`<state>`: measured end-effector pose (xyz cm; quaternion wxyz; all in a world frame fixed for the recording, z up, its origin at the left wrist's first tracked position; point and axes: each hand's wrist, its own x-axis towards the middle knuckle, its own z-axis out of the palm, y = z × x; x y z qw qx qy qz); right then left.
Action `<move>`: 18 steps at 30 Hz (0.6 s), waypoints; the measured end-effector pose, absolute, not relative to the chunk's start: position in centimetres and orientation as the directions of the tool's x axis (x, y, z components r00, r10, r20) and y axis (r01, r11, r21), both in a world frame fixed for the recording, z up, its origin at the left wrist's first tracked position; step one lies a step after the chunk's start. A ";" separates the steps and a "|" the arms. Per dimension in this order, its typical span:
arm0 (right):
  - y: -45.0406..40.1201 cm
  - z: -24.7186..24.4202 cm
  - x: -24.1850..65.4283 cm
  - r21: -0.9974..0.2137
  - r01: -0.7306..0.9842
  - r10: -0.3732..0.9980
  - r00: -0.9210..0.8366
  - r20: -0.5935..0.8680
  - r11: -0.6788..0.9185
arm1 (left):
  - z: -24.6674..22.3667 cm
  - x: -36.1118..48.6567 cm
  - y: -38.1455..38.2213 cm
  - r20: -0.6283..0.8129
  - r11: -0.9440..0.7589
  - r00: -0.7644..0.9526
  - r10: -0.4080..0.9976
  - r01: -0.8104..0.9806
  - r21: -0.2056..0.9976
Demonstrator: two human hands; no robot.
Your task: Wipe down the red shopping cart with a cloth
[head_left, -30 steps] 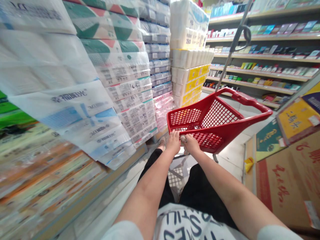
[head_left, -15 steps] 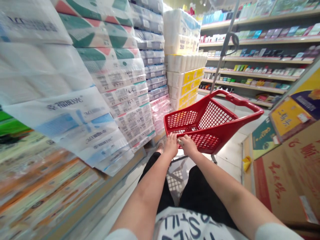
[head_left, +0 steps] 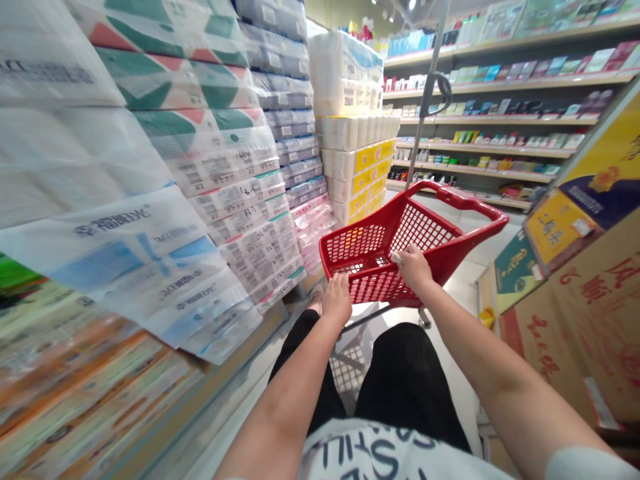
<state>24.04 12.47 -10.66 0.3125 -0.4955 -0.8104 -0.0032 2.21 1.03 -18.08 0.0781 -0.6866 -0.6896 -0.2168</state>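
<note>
Stacked wrapped packs [head_left: 185,140] rise left of a red shopping cart [head_left: 380,285], both hands at its near rim.
The cart stands on the floor [head_left: 457,283]; the left hand's [head_left: 337,300] fingers grasp the rim near a corner, while the right hand's [head_left: 416,268] fingers, farther right along it, pinch a small pale wad [head_left: 397,257].

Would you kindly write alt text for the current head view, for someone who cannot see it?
A person's bare hands are at the near rim of a red shopping cart: the left hand at one corner, the right hand farther along, holding a small, unclear whitish thing. Stacked wrapped packs rise at left, cartons at right, stocked shelves behind.
</note>
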 end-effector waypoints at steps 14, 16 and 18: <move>11.3 -12.8 27.6 -0.513 0.691 0.845 -0.288 0.451 0.509 | -14.4 7.8 -2.0 0.325 -0.010 0.026 0.945 0.999 -0.052; 11.4 -13.3 27.7 -0.554 0.677 0.856 -0.239 0.458 0.485 | -14.2 7.9 -2.2 0.306 -0.042 0.063 0.950 0.996 -0.074; 11.7 -13.7 28.0 -0.573 0.675 0.859 -0.187 0.476 0.465 | -14.1 8.1 -2.3 0.295 -0.069 0.089 0.951 0.995 -0.078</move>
